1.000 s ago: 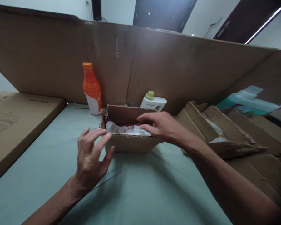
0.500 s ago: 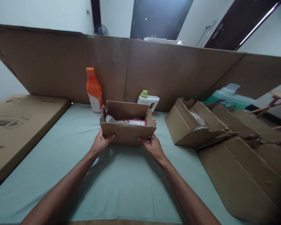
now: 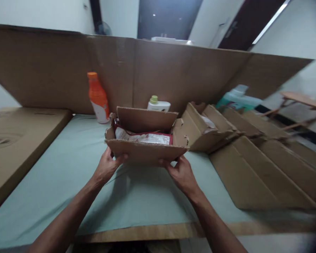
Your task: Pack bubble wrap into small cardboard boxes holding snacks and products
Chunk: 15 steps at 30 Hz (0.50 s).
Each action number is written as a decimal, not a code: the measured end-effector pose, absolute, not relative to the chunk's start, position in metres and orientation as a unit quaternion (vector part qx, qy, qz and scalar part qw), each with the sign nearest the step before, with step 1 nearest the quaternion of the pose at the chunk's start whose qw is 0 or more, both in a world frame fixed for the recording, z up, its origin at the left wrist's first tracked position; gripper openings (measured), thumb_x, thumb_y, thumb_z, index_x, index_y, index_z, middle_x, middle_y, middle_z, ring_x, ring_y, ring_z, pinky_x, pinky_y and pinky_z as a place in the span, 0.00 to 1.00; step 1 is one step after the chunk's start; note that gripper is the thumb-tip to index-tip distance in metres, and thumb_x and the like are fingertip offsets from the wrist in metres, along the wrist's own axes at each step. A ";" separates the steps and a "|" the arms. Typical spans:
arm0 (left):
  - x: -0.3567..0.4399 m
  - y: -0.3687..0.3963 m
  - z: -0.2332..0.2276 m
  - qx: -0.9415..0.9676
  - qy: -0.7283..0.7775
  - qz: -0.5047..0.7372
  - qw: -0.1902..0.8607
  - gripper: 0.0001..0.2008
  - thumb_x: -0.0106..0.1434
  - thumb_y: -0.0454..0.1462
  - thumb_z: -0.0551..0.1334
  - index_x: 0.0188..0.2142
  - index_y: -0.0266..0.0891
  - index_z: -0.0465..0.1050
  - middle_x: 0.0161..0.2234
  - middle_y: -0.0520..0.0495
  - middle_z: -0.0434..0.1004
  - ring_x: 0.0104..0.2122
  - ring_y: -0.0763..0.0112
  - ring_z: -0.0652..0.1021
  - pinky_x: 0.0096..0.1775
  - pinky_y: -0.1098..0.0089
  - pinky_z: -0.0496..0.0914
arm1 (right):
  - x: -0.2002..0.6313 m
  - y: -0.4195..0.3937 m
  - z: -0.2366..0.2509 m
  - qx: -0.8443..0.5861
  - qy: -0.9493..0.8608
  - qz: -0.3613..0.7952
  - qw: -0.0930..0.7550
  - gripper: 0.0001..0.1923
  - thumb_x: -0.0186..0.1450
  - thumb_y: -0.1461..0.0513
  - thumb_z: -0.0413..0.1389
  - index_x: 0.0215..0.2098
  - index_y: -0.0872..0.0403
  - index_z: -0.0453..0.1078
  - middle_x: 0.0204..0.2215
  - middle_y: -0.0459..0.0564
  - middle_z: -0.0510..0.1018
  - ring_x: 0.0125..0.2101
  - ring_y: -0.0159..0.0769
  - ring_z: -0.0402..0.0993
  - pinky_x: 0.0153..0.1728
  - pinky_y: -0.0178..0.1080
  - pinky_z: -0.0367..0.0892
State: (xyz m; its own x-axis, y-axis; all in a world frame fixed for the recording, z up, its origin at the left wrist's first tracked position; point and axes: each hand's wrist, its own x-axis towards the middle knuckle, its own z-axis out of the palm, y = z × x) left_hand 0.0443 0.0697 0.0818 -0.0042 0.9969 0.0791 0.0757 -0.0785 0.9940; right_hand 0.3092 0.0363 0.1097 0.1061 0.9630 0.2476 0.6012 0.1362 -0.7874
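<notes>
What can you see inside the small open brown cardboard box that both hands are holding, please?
Inside the small open brown cardboard box lies a crumpled white plastic wrapper with a red edge; whatever lies beneath is covered.

Green-sheeted table bears bottles and cardboard.

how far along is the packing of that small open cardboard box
Done: the small open brown cardboard box already holds a white plastic-wrapped packet with red edging. In hand: the left hand and right hand grip its front lower corners above the green table cover. Left: its flaps stand open, and the orange bottle and white bottle with green cap stand outside, behind it.
</notes>
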 end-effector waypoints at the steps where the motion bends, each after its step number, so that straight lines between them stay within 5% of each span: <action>1: 0.052 0.066 0.075 0.539 0.493 0.489 0.477 0.29 0.54 0.50 0.72 0.49 0.36 0.71 0.48 0.41 0.79 0.49 0.54 0.77 0.51 0.60 0.70 | 0.316 0.021 0.104 -0.633 -0.621 0.213 0.410 0.23 0.59 0.48 0.61 0.46 0.54 0.74 0.44 0.57 0.83 0.44 0.50 0.78 0.47 0.49 0.72; 5: 0.100 0.060 0.056 0.575 0.417 0.426 0.560 0.27 0.53 0.48 0.72 0.48 0.37 0.72 0.49 0.41 0.79 0.51 0.53 0.76 0.54 0.57 0.69 | 0.349 -0.041 0.084 -0.724 -0.536 0.152 0.406 0.23 0.60 0.46 0.59 0.42 0.55 0.76 0.39 0.59 0.84 0.41 0.52 0.79 0.42 0.48 0.73; 7: 0.136 0.061 0.053 0.590 0.357 0.403 0.601 0.28 0.53 0.48 0.73 0.50 0.37 0.73 0.50 0.41 0.79 0.52 0.52 0.76 0.55 0.55 0.69 | 0.371 -0.072 0.078 -0.777 -0.485 0.110 0.386 0.22 0.60 0.44 0.59 0.34 0.54 0.75 0.30 0.56 0.83 0.31 0.50 0.79 0.34 0.46 0.73; 11: 0.215 0.074 0.057 0.632 0.210 0.354 0.657 0.36 0.55 0.53 0.72 0.58 0.38 0.70 0.57 0.39 0.75 0.58 0.49 0.72 0.59 0.55 0.66 | 0.410 -0.124 0.065 -0.840 -0.413 0.059 0.347 0.23 0.63 0.42 0.57 0.20 0.48 0.65 0.11 0.44 0.65 0.15 0.40 0.66 0.20 0.42 0.65; 15: 0.275 0.096 0.057 0.662 0.156 0.309 0.665 0.43 0.49 0.57 0.74 0.58 0.36 0.71 0.59 0.37 0.74 0.60 0.46 0.71 0.61 0.54 0.65 | 0.420 -0.150 0.036 -0.823 -0.381 -0.027 0.420 0.22 0.63 0.45 0.58 0.42 0.53 0.71 0.33 0.55 0.80 0.38 0.50 0.78 0.38 0.47 0.74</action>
State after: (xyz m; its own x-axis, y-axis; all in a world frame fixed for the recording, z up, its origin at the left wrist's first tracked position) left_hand 0.2754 0.0962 0.0569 0.7601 0.6175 0.2023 -0.2052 -0.0672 0.9764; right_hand 0.4196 -0.1498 0.0357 0.7087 0.6039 0.3647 0.6499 -0.3577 -0.6705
